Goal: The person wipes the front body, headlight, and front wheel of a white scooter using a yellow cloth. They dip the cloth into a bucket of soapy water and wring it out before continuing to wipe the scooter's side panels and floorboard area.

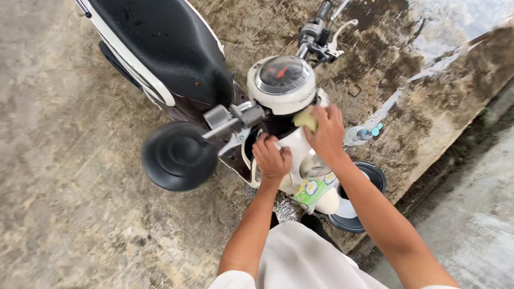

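Observation:
A white scooter (297, 147) with a black seat (160, 48) stands below me, seen from its front. My right hand (327, 134) presses a yellowish sponge (305, 118) against the white front panel just under the round speedometer (282, 75). My left hand (271, 159) rests with curled fingers on the white front cover, below the left handlebar (235, 120). Whether it grips anything is hidden by its own fingers.
A round black mirror (178, 156) sticks out at the left, another black mirror (357, 198) sits low at the right. The right handlebar with its brake lever (324, 35) points away. Wet, stained concrete (69, 176) surrounds the scooter; a curb edge (460, 134) runs along the right.

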